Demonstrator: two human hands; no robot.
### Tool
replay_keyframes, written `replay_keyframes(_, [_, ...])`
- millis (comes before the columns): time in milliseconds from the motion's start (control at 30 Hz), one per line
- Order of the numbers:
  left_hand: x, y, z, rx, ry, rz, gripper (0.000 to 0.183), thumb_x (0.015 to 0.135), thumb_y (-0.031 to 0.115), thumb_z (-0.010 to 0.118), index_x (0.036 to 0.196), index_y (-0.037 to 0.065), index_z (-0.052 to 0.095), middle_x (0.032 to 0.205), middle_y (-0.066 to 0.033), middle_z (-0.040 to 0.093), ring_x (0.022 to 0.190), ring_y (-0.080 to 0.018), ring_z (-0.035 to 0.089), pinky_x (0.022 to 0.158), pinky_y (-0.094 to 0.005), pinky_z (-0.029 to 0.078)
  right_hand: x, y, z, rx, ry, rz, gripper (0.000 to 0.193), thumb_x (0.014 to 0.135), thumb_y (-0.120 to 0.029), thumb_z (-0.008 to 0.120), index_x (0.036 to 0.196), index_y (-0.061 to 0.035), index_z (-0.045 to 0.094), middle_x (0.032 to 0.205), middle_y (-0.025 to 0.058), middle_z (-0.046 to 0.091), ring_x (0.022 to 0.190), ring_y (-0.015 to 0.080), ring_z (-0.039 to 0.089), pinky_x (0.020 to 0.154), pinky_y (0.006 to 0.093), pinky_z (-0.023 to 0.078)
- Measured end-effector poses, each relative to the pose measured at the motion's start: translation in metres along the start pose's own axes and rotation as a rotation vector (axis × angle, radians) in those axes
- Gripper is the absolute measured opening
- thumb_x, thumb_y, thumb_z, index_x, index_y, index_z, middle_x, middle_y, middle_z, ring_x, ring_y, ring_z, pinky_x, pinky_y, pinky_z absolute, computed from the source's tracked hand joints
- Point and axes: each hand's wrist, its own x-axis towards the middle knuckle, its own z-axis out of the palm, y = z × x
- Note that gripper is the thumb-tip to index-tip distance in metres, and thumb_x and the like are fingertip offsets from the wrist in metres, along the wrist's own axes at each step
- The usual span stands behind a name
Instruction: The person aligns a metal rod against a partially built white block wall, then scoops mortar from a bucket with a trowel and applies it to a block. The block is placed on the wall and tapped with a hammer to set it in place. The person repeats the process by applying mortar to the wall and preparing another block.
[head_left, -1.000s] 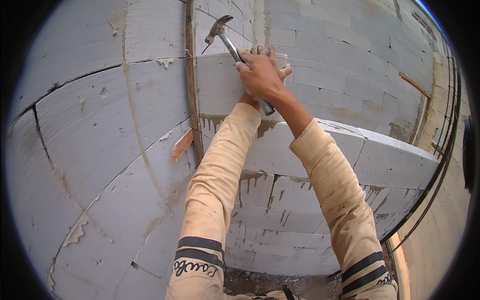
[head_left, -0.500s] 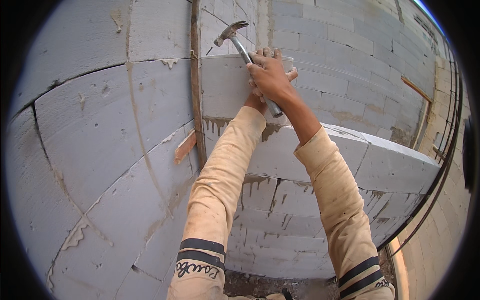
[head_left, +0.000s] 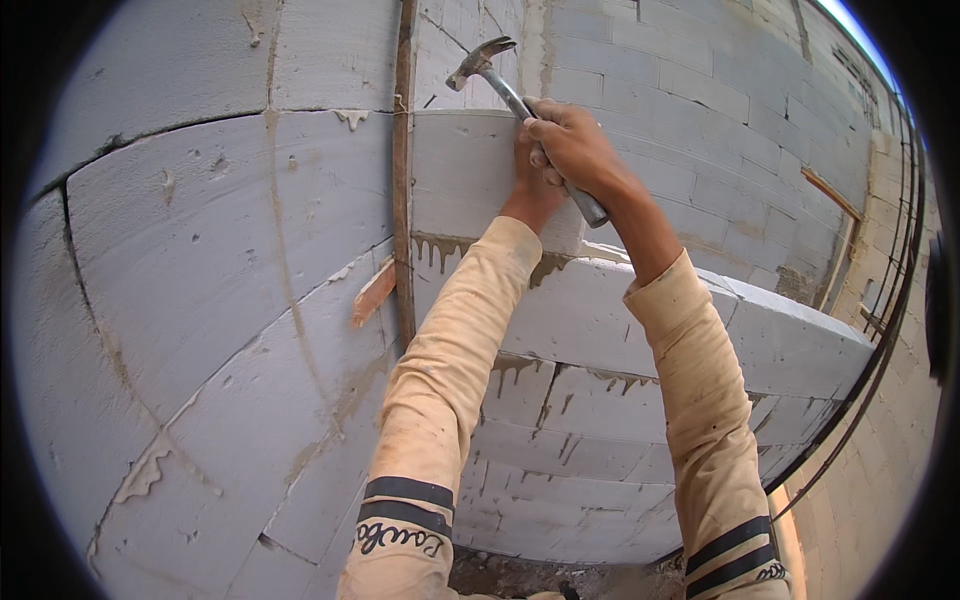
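1. Pale grey block walls fill the view: a large wall [head_left: 200, 250] on the left and a lower, unfinished wall [head_left: 640, 380] running off to the right, with brown mortar drips under its joints.
2. Upright at the corner between the two walls stands a thin wooden strip [head_left: 403, 170]; a short brown wedge [head_left: 373, 294] sticks out beside it lower down.
3. Topmost block [head_left: 465, 175]: it sits on the unfinished wall, just right of the strip, with wet mortar running out below its lower edge.
4. Right hand [head_left: 575, 150]: fingers wrapped tightly round the handle of a hammer [head_left: 520, 105].
5. Hammer axis: the handle slants from lower right, where its grey end shows below the fist, up to the upper left, where the metal head [head_left: 480, 60] lies above the top edge of the block.
6. Left hand [head_left: 528, 190]: mostly hidden behind the right hand, it lies against the face of the topmost block near its right end; whether its fingers are spread or curled cannot be told.
7. Key relation: the block lies directly ahead of both hands, the hammer head up and to the left of them, and the right hand is the nearer to the head.
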Motion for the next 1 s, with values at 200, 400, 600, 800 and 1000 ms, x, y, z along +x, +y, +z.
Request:
replay_keyframes(200, [0.017,-0.004,0.017,0.182,-0.031,-0.038,0.046,0.08,0.037,0.068,0.112,0.004,0.066,0.119,-0.0163,0.061,0.12,-0.0328,0.049,0.113,-0.0465,0.032,0.009,-0.01,0.011,0.027,0.502,-0.209,0.046,0.103,-0.016,0.05,0.147,-0.0021,0.049,0.073,0.0014,0.055,0.052,0.0071,0.046,0.046,0.0248,0.04])
replay_keyframes(400, [-0.004,-0.001,0.006,0.067,0.044,-0.004,0.051,0.077,0.04,0.072,0.113,0.004,0.066,0.118,-0.0154,0.062,0.121,-0.0321,0.049,0.114,-0.0455,0.031,0.008,0.006,0.02,-0.166,0.126,-0.044,0.038,0.1,-0.022,0.053,0.131,-0.0016,0.061,0.074,0.006,0.058,0.061,0.0132,0.057,0.057,0.0306,0.047])
replay_keyframes(600, [0.014,0.007,0.026,0.152,0.059,-0.137,0.057,0.074,0.043,0.076,0.114,0.005,0.065,0.119,-0.0136,0.064,0.122,-0.0311,0.05,0.116,-0.0444,0.03,0.01,-0.02,-0.004,0.109,0.35,-0.173,0.045,0.104,-0.018,0.05,0.147,-0.0031,0.051,0.07,-0.0039,0.046,0.051,0.0038,0.041,0.043,0.021,0.033])
replay_keyframes(800, [0.004,0.0,0.041,-0.075,0.271,-0.135,0.066,0.074,0.049,0.077,0.121,0.005,0.064,0.122,-0.0113,0.064,0.121,-0.0299,0.051,0.117,-0.0436,0.029,0.008,-0.005,0.029,-0.346,0.118,-0.136,0.045,0.105,-0.02,0.05,0.147,-0.0057,0.05,0.068,-0.0037,0.045,0.051,0.0039,0.041,0.042,0.0211,0.033])
replay_keyframes(1000, [0.016,0.011,0.018,0.026,0.024,-0.153,0.07,0.075,0.05,0.079,0.122,0.001,0.063,0.123,-0.0147,0.062,0.124,-0.0295,0.051,0.115,-0.0442,0.031,0.008,-0.032,-0.011,0.004,0.266,-0.039,0.047,0.106,-0.022,0.048,0.151,-0.0085,0.046,0.067,-0.0021,0.048,0.045,0.0044,0.042,0.037,0.0226,0.033])
